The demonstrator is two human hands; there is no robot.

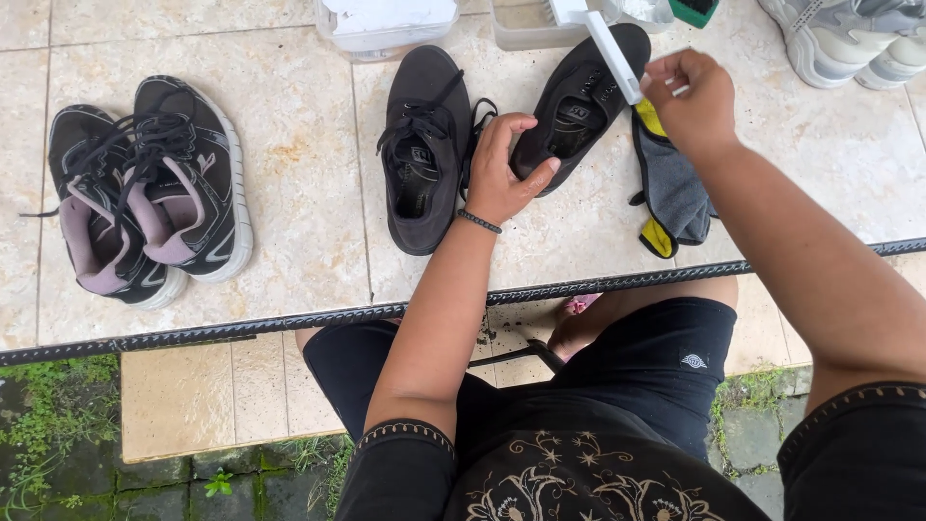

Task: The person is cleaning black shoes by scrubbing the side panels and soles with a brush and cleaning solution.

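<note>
Two black lace-up shoes lie on a tiled ledge in front of me. My left hand (503,172) reaches between them, with thumb and fingers on the heel end of the right black shoe (579,96); the left black shoe (422,145) lies just beside it. My right hand (691,96) is closed around the white handle of a brush (610,41), held over the toe of the right shoe. A grey cloth with yellow trim (672,193) lies under my right wrist.
A pair of black trainers with pink lining (145,193) sits at the left. Clear plastic tubs (386,24) stand at the far edge, and grey-white trainers (849,39) at the top right. A dark metal rail (289,318) borders the ledge; my knees are below it.
</note>
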